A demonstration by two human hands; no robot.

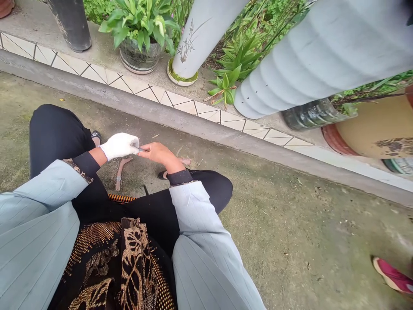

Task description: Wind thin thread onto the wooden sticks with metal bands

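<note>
My left hand (119, 146), in a white knit glove, is closed with its fingertips close against my right hand. My bare right hand (157, 153) pinches a small, thin grey piece (143, 150) that shows between the two hands. Its kind is too small to tell, and what lies inside the gloved fingers is hidden. Below the hands, an angled brown stick (119, 175) lies on the concrete with something pale around its lower part. Another short brown stick (185, 161) shows just beyond my right wrist.
My bent knees frame the hands. Ahead runs a low tiled ledge (145, 91) with a potted leafy plant (142, 54), a white column (196, 43), a ribbed white column (290, 64) and a large tan pot (371, 129). Someone's red shoe (392, 275) is at lower right.
</note>
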